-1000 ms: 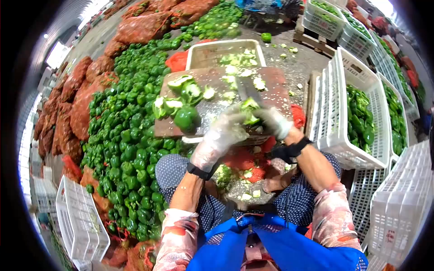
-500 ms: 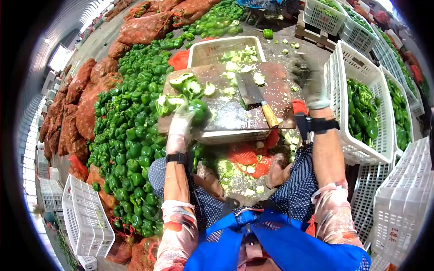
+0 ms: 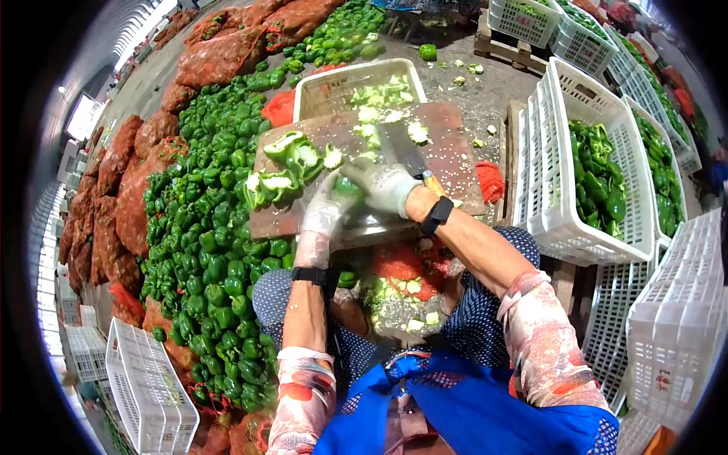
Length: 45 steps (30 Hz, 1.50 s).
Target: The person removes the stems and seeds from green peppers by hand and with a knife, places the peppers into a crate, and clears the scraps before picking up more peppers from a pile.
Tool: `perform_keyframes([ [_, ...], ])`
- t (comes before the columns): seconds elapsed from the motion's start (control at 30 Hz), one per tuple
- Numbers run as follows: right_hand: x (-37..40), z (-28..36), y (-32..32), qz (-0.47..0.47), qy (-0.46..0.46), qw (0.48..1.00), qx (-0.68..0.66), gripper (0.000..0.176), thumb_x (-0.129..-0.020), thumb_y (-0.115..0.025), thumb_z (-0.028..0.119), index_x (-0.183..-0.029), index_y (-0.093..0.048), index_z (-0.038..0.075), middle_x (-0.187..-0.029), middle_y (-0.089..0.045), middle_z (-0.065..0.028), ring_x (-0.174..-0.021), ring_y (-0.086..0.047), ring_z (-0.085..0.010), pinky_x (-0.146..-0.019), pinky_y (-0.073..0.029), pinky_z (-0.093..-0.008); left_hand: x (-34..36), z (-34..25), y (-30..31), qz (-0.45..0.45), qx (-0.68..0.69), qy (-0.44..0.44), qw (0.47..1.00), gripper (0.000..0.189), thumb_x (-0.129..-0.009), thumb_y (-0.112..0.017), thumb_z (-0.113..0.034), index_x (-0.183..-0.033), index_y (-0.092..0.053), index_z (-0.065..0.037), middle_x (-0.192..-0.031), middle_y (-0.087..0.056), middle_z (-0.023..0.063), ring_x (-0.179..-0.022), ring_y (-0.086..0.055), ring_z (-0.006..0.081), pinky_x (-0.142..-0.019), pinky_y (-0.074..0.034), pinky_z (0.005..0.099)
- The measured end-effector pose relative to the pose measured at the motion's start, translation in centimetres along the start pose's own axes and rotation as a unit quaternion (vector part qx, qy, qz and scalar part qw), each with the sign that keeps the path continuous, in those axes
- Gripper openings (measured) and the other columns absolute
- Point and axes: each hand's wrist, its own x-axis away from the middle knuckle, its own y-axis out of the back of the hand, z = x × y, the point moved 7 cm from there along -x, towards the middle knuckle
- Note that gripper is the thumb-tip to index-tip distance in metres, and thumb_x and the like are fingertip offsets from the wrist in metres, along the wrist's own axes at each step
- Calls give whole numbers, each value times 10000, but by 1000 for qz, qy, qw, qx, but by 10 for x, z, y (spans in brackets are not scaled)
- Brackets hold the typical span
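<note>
Over the near part of the wooden cutting board (image 3: 447, 144), a whole green bell pepper (image 3: 348, 189) sits between my two gloved hands. My left hand (image 3: 324, 208) is closed on its left side. My right hand (image 3: 384, 186) wraps it from above and the right, hiding much of it. A cleaver (image 3: 402, 148) with a wooden handle lies flat on the board, just beyond my right hand. Cut pepper halves (image 3: 297, 155) with pale insides rest at the board's left, near my left fingers. Scraps and seeds are scattered over the wood.
Behind the board stands a white bin (image 3: 303, 102) with pepper cores. A large heap of green peppers (image 3: 220, 258) spreads on the left, beside filled red mesh sacks (image 3: 220, 57). White crates (image 3: 535, 182) on the right hold cut peppers. Scraps litter the floor between my feet.
My right hand has swung in from beside the right crate to the pepper in my left hand. The cleaver stays lying on the board. The view has shifted slightly.
</note>
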Motion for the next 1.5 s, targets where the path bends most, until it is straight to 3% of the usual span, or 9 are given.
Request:
perform_keyframes([
  [0.47, -12, -23, -19, 4, -171, 920, -352, 580, -824, -572, 423, -1247, -504, 32, -1121, -615, -245, -1057, -589, -372, -899, -454, -413, 16, -52, 2, -73, 67, 0, 995, 525, -826, -639, 22, -1319, -477, -54, -1133, -597, 86, -927, -585, 135, -766, -499, 245],
  [0.53, -17, -22, -11, -96, -61, 866, -487, 499, -831, -578, 373, -1188, -553, 27, -1031, -644, -155, -915, -612, -277, -801, -482, -335, 20, -63, 9, -89, 89, 42, 991, 516, -840, -630, -16, -1322, -451, -58, -1114, -582, 68, -932, -604, 158, -759, -544, 295],
  [0.63, -9, -18, -10, -64, -213, 527, -820, 238, -866, -540, 286, -1013, -597, 109, -749, -600, -17, -571, -526, -130, -486, -409, -251, 35, -86, 12, -10, 338, -72, 938, 623, -796, -675, -86, -1356, -403, -50, -1113, -566, 68, -1038, -596, 238, -843, -576, 394],
  [0.87, -10, -36, 18, -155, -124, 435, -878, 310, -930, -410, 217, -1083, -605, 31, -921, -650, -87, -717, -604, -184, -644, -504, -332, -10, -37, 8, -61, -13, -48, 997, 638, -748, -662, 87, -1342, -481, -59, -1280, -517, 75, -1049, -562, 156, -880, -480, 258],
  [0.97, 0, -30, 25, -116, -149, 522, -832, 273, -895, -470, 157, -1154, -535, 97, -909, -614, -55, -745, -623, -180, -608, -508, -317, -11, -53, 15, -161, -465, -241, 836, 600, -702, -686, 50, -1268, -529, -70, -1245, -545, 143, -1119, -561, 227, -820, -555, 303],
  [1.17, -2, -10, 37, -87, -152, 600, -780, 425, -858, -523, 123, -1279, -469, 96, -911, -604, -47, -657, -570, -116, -529, -475, -254, 1, -108, -8, -57, 291, 3, 955, 357, -947, -527, -221, -1284, -493, -109, -1199, -531, 83, -982, -584, 203, -704, -554, 310],
  [1.27, -7, -9, 30, -89, -151, 674, -718, 420, -867, -555, 181, -1268, -470, 89, -899, -597, -57, -637, -578, -124, -514, -455, -247, -14, -94, 2, -20, 300, 20, 953, 385, -970, -471, -305, -1273, -485, -69, -1184, -568, 130, -951, -617, 256, -703, -580, 386],
  [1.33, -4, -5, 57, -293, 106, 813, -492, 426, -870, -560, 195, -1273, -467, 93, -890, -596, -57, -640, -579, -123, -507, -451, -245, -4, -109, 2, -39, 238, -15, 970, 368, -963, -494, -291, -1251, -495, -61, -1135, -602, 148, -879, -655, 272, -700, -595, 398],
  [1.5, 5, 3, 51, -72, -162, 668, -722, 442, -930, -531, 361, -1271, -481, 84, -962, -582, -63, -645, -581, -137, -522, -486, -269, 4, -120, 3, 5, 105, -103, 989, 455, -866, -630, -57, -1292, -471, -68, -1161, -610, 88, -921, -642, 185, -727, -547, 267],
])
